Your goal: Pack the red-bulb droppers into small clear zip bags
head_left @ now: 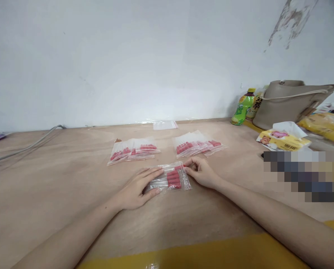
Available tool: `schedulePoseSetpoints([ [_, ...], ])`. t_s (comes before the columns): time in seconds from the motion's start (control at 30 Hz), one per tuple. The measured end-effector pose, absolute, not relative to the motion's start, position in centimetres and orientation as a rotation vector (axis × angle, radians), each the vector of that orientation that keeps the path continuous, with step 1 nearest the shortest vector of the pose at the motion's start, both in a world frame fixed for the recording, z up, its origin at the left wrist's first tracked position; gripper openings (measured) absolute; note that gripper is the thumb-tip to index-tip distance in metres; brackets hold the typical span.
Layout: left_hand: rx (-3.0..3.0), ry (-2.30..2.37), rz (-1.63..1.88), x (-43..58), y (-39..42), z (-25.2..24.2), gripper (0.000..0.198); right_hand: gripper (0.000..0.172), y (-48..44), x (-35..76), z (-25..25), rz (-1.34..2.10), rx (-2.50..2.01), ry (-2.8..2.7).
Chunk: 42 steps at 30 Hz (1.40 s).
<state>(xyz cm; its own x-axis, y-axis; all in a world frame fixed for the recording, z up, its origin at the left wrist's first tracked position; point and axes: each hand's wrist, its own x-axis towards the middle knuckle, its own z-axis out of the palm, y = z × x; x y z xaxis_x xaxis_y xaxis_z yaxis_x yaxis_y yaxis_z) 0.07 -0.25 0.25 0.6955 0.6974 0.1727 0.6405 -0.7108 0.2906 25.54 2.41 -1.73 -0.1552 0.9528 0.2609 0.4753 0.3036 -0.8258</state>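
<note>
A clear zip bag lies flat on the table in front of me, its opening toward the right. Inside are several slim clear pieces with red ends, lined up side by side. My left hand rests flat over the bag's left part, fingers stretched out and thumb along the lower edge. At the bag's upper right corner, my right hand has thumb and forefinger pinched at the red end of one piece, which reaches into the bag opening. The fingertips partly hide that end.
Beyond my hands lie two overlapping groups of filled bags, a left group and a right group. Flat bags lie near the wall. At right are a green bottle, a grey-beige handbag and a tissue pack; a cable runs left.
</note>
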Motion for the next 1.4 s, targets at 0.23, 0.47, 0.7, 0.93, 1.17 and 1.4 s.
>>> schedulePoseSetpoints([
  [0.23, 2.709, 1.049, 0.421, 0.1, -0.2, 0.2, 0.052, 0.015, 3.2, 24.6, -1.4, 0.823, -1.258, -1.776],
  [0.47, 2.703, 1.026, 0.431, 0.1, -0.3, 0.4, 0.052, 0.015, 4.0, 23.7, -1.8, 1.216, -1.134, -1.561],
  [0.7, 2.703, 0.995, 0.435, 0.2, -0.2, 0.4, 0.053, 0.005, 4.6, 23.6, -3.0, 0.895, -1.148, -1.671],
  [0.93, 2.683, 1.03, 0.446, 0.0, -0.1, 0.2, 0.052, 0.019, 4.5, 24.5, -2.9, 0.663, -1.045, -1.911],
  [1.17, 2.707, 1.031, 0.408, -0.1, -0.1, 0.1, 0.051, 0.016, 4.5, 24.7, -3.0, 0.691, -0.978, -1.917],
  [1.4, 2.709, 0.994, 0.403, 0.0, 0.0, 0.1, 0.049, 0.032, 4.9, 24.4, -3.0, 0.765, -1.075, -1.915],
])
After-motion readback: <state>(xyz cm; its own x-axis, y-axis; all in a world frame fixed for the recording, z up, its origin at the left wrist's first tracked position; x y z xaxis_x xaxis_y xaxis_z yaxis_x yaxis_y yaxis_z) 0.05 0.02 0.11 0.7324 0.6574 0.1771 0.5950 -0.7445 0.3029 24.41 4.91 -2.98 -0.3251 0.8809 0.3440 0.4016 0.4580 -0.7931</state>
